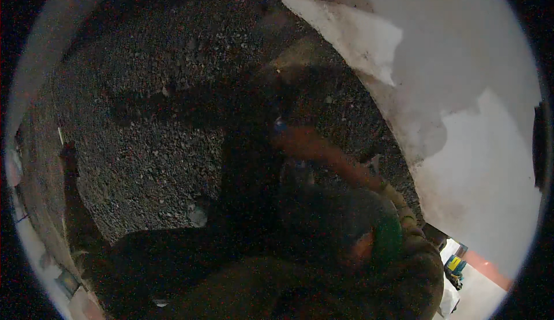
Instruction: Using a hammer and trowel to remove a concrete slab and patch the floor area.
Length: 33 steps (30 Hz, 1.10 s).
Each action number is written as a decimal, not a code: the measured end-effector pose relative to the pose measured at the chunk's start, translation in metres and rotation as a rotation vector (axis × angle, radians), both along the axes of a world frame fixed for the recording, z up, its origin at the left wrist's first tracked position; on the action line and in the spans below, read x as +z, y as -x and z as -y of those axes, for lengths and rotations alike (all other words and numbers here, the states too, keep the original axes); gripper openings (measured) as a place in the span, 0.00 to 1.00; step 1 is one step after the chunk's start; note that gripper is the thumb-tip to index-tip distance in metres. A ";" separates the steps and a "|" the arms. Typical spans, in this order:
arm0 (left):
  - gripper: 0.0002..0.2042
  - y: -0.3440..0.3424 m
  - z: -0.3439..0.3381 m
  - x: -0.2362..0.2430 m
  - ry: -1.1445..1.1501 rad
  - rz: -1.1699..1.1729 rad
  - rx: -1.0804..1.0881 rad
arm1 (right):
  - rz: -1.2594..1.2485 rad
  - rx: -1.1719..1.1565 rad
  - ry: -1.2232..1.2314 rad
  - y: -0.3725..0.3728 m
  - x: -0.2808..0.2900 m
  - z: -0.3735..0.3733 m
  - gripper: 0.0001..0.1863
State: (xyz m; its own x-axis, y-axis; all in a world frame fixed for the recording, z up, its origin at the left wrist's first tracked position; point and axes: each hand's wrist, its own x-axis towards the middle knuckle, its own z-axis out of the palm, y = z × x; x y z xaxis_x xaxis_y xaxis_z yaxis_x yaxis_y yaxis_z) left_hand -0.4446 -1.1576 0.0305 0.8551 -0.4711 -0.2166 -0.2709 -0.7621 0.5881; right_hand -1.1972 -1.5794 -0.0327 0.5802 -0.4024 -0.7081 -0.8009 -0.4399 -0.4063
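Note:
Dark, grainy gravel (156,176) lies below me, much of it in shadow. My right hand (287,134) reaches forward over it at the middle, its fingers closed around or against a small bluish object (280,124) that is too dim to name. At the far left, my left hand (69,154) is a dark shape touching a thin pale stick-like thing (61,136); its fingers are hard to make out. My legs and clothing fill the shadowed lower middle, with a green patch (385,236) beside my right forearm.
A large pale, stained surface (473,147) curves along the right, bordering the gravel. At the lower right are a small yellow and blue item (455,264), other clutter too small to name and a pink strip (487,271). Pale blurred objects line the left rim.

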 end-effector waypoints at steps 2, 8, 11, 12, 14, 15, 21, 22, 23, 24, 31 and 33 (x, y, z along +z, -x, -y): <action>0.17 -0.010 -0.005 -0.019 -0.004 -0.019 -0.033 | 0.041 0.365 0.320 0.024 0.008 0.048 0.25; 0.17 -0.054 -0.068 0.012 -0.302 0.434 -0.057 | 0.273 -0.180 0.433 -0.022 0.041 0.190 0.29; 0.17 -0.008 -0.036 -0.021 -0.018 0.087 -0.025 | 0.023 -0.059 0.964 0.014 0.005 0.240 0.29; 0.17 0.001 -0.023 -0.017 -0.004 0.073 -0.041 | 0.015 -0.062 0.979 0.023 -0.006 0.249 0.29; 0.16 0.012 -0.008 -0.006 -0.003 0.080 -0.066 | 0.252 0.513 1.361 0.037 -0.021 0.259 0.26; 0.16 0.023 -0.053 0.023 -0.074 0.114 -0.019 | 0.269 0.290 0.908 -0.017 -0.023 0.234 0.25; 0.16 0.046 -0.021 0.005 -0.194 0.151 -0.119 | 0.075 0.684 1.320 0.013 -0.068 0.289 0.23; 0.17 0.035 -0.043 0.022 0.117 0.169 -0.177 | 0.153 0.632 1.324 -0.003 -0.084 0.285 0.22; 0.17 0.026 -0.061 0.029 0.440 0.164 -0.245 | 0.209 0.596 1.329 -0.021 -0.090 0.279 0.21; 0.17 0.037 -0.044 0.005 0.465 0.133 -0.243 | 0.171 0.615 1.338 -0.011 -0.086 0.286 0.21; 0.18 0.031 -0.128 0.006 -0.048 0.296 0.070 | 0.219 -0.352 0.140 -0.089 -0.020 0.176 0.22; 0.18 0.036 -0.088 -0.013 -0.199 0.538 -0.115 | 0.232 -0.325 0.384 -0.084 -0.034 0.140 0.23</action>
State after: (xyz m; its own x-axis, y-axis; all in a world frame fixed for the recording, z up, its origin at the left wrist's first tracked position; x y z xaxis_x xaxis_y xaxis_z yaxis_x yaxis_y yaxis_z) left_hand -0.4802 -1.0697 0.0176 0.8151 -0.5621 0.1406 -0.5794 -0.7918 0.1935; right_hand -1.1133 -1.7197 -0.0664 0.5064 -0.7909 -0.3435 -0.8289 -0.3366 -0.4468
